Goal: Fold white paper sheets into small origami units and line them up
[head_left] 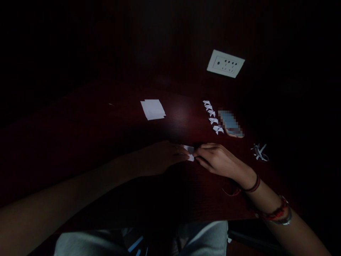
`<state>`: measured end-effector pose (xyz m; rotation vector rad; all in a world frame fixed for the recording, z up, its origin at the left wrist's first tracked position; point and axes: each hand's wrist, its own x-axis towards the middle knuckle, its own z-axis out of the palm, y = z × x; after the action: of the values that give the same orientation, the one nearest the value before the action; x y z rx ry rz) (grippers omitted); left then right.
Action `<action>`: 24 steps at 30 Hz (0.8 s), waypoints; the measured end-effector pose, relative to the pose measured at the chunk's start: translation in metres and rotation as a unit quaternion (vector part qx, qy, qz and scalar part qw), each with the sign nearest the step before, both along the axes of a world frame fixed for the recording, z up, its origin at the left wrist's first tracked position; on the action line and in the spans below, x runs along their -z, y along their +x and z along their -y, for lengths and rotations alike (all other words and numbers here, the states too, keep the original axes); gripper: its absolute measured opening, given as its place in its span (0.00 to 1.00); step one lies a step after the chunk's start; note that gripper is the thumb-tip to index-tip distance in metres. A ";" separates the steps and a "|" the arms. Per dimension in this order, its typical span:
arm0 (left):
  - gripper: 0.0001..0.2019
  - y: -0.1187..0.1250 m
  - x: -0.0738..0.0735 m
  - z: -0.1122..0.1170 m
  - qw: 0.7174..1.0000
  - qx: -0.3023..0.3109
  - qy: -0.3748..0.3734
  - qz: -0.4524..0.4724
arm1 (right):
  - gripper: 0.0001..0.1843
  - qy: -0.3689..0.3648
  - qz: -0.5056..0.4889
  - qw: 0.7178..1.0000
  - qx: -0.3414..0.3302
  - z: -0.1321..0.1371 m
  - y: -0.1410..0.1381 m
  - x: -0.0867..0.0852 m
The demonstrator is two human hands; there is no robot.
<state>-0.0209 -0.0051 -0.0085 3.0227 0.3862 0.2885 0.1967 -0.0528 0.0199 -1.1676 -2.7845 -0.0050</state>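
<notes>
A small piece of folded white paper [190, 152] is pinched between my two hands, low over the dark red table [119, 124]. My left hand [170, 155] holds its left side, fingers closed and partly in shadow. From the right, the fingertips of my right hand [214, 158] close on the paper's right edge. Beyond my hands lies a stack of white paper sheets [153, 109]. To the right, several small folded paper figures [213, 120] form a row.
A phone [231, 123] lies right of the folded figures, its screen blurred out. Nearer the right edge sits a small heap of white strips [260, 152]. A white socket panel [226, 64] is on the dark surface behind. Much of the surroundings is too dark to make out.
</notes>
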 end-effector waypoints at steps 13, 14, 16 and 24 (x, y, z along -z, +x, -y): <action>0.24 0.000 -0.012 0.007 0.998 -0.033 -0.047 0.010 | 0.08 -0.044 -0.114 0.992 0.011 -0.007 0.008 0.005; 0.23 0.000 -0.011 0.007 0.997 -0.045 -0.059 0.022 | 0.08 -0.050 -0.112 0.992 0.014 -0.008 0.007 0.006; 0.20 0.000 -0.008 0.004 0.995 -0.062 -0.067 0.049 | 0.09 -0.059 -0.118 0.991 0.022 -0.010 0.006 0.009; 0.16 0.001 0.002 -0.004 0.998 -0.047 0.007 0.033 | 0.12 -0.020 -0.133 0.991 0.009 -0.016 0.007 0.015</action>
<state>-0.0200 -0.0010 -0.0103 3.0042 0.5231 0.3984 0.2032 -0.0366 0.0049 -1.1110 -2.5519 0.1917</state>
